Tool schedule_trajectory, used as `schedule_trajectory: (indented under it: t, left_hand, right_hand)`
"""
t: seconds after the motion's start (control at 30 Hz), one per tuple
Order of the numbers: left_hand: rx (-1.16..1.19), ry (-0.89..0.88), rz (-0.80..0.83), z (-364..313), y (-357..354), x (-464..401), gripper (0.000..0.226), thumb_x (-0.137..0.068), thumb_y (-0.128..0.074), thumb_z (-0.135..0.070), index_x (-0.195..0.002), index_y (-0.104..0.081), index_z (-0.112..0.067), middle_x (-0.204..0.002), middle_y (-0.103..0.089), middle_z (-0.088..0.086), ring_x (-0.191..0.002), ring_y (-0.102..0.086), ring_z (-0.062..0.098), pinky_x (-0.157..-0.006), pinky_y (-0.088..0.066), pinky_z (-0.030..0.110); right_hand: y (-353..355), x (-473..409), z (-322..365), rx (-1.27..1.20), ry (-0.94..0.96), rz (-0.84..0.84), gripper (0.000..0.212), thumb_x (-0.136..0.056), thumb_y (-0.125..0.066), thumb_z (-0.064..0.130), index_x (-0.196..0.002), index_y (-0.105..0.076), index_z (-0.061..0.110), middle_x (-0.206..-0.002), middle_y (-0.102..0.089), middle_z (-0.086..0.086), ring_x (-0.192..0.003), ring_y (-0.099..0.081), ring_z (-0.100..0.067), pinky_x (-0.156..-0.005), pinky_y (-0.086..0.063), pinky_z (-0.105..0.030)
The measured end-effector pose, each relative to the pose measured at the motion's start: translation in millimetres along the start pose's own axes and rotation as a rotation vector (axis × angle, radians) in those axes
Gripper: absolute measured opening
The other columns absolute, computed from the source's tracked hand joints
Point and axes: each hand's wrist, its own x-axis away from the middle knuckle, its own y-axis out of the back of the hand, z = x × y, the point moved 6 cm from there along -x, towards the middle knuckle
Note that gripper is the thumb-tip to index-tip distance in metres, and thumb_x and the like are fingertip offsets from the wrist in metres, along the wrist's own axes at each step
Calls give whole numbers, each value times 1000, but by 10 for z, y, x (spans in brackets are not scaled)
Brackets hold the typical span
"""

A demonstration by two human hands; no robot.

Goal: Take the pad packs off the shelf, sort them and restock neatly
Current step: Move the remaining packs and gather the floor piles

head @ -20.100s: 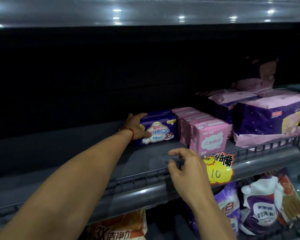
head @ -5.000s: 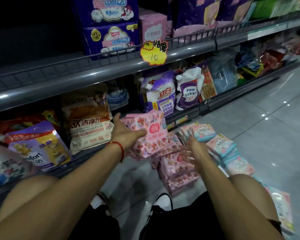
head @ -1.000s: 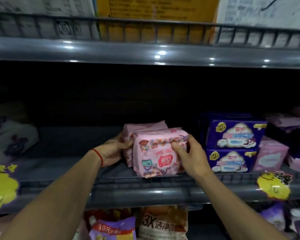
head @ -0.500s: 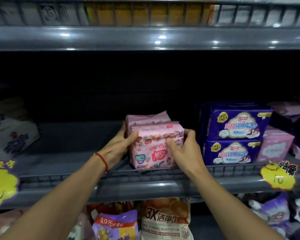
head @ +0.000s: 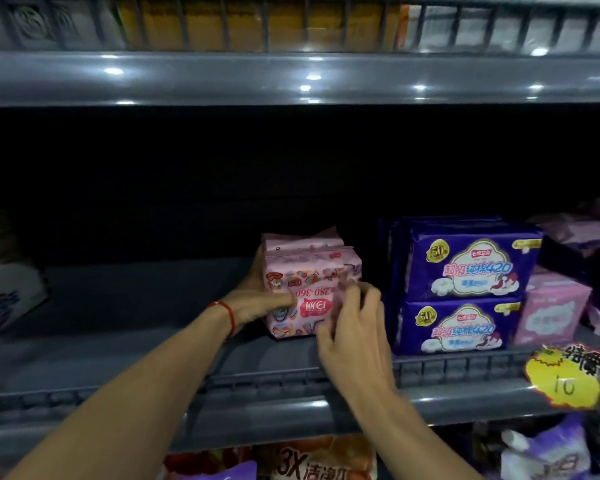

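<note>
Two pink patterned pad packs (head: 312, 268) stand one behind the other on the grey shelf (head: 125, 344), the front one with its print upside down. My left hand (head: 257, 299) grips their left side, thumb across the front and fingers behind. My right hand (head: 357, 330) is blurred at the front pack's right lower corner, its fingertips touching the wrapper with loosely bent fingers. Just to the right sit two stacked purple pad packs (head: 465, 271), with a small gap between them and the pink ones.
A pale pink pack (head: 551, 306) and darker packs crowd the shelf's right end. A yellow price tag (head: 565, 379) hangs on the low front rail (head: 291, 379). A white pack (head: 4, 296) lies at far left. The upper shelf edge (head: 291, 77) runs overhead; detergent bags (head: 312, 462) sit below.
The pink packs have gone further back on the shelf and now stand on it. My right hand has let go of their right side and slid to the front corner.
</note>
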Motion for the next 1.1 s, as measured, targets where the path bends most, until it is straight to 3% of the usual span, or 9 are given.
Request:
schedule_trajectory:
  t: [0.13,0.27,0.4,0.57,0.7,0.83,0.93,1.1]
  left_hand:
    - [45,8,11,45,-38,-254,100,-73,-82,2,-146,-29,-41,-128,-65,-2,-116,-66,14,-95,-58,38]
    - [110,-3,32,96,-93,-372,96,-70,-82,4,-144,-35,-35,-127,-67,2,-114,-68,16,-92,-59,38]
    - [134,-17,13,139,-141,-375,95,-65,-84,0,-141,-40,-35,-122,-70,1,-111,-70,17,-90,-60,38]
    - [120,-39,15,102,-264,-412,109,-67,-91,-7,-151,-30,-38,-127,-68,-5,-115,-68,12,-99,-56,41]
    - [112,-36,-41,68,-281,-330,107,-64,-95,-16,-149,-36,-41,-124,-70,-8,-112,-69,9,-99,-57,39]
    - [74,-35,27,60,-350,-229,115,-63,-91,-7,-153,-29,-43,-129,-66,-10,-115,-66,6,-99,-56,36]
    - [90,-56,62,39,-406,-244,119,-63,-83,8,-155,-23,-40,-133,-63,-5,-118,-65,8,-99,-57,38]
    - [92,-88,56,52,-447,-267,121,-69,-80,11,-156,-15,-42,-138,-58,-5,-120,-63,6,-99,-56,34]
  right_hand:
    - [-26,-81,51,136,151,73,27,-95,-57,24,-118,-63,12,-115,-60,-5,-105,-57,-22,-86,-52,-33]
    - [-65,-183,-4,98,193,184,24,-97,-48,28,-112,-61,14,-114,-56,0,-105,-56,-18,-86,-49,-29]
    - [-104,-204,-95,42,92,110,37,-93,-50,30,-125,-58,12,-127,-51,-1,-119,-48,-17,-98,-50,-34]
    - [-38,-200,-132,31,9,-9,47,-92,-55,24,-137,-51,13,-141,-42,-3,-133,-34,-18,-106,-44,-34]
    - [-43,-215,-118,40,-5,30,57,-97,-52,24,-152,-41,13,-161,-28,-6,-148,-24,-20,-118,-36,-37]
    - [-46,-196,-105,40,-30,91,63,-98,-51,26,-157,-31,19,-165,-15,-3,-149,-27,-22,-112,-41,-37]
    - [-63,-191,-98,36,-32,87,66,-97,-54,29,-157,-30,20,-163,-16,-3,-147,-32,-24,-111,-45,-39]
    - [-104,-188,-111,49,-47,99,67,-98,-53,32,-158,-28,20,-166,-14,-5,-146,-36,-28,-110,-48,-43]
